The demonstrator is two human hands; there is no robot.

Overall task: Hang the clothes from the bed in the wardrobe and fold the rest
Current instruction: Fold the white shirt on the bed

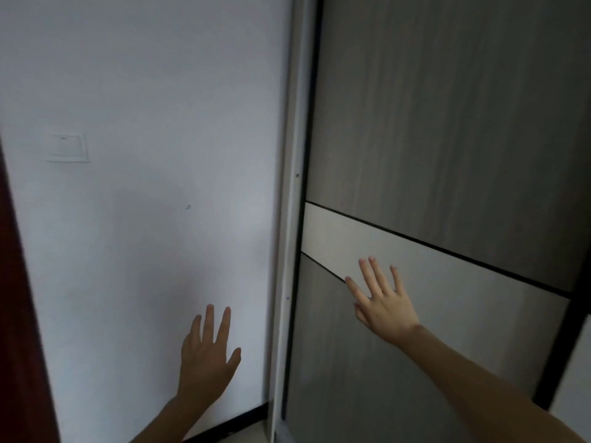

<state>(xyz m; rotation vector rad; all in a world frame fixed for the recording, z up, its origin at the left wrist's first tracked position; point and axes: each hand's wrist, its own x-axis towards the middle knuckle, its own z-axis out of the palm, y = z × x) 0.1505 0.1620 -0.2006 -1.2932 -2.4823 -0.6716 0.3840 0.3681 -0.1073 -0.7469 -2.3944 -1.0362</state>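
Head view: my two open hands at the wardrobe door

Head camera, looking forward and a little down. The wardrobe door [447, 123] fills the right half of what I see. It is a tall flat panel of grey wood grain with vertical streaks, crossed at about hand height by a pale cream band [463, 279] that has a thin black line along each edge. The door's left edge runs beside a narrow white frame [291, 219], with a dark seam between them. At the far right a dark upright divides this panel from a second panel [575, 362] with the same pale band.

My right hand [382, 303] lies on the door with its fingers straight and spread, holding nothing. The fingertips are on the cream band and the palm is over the grey part below it.

My left hand [206, 353] is also open, with the fingers straight and slightly apart and the back toward me. It is raised in front of the white wall [144, 75], left of the frame, and I cannot tell whether it touches the wall.

A white light switch [67, 148] is on the wall, higher up and to the left. Black skirting [246, 417] runs along the wall's foot, and a dark red edge [19, 314] borders the view on the far left
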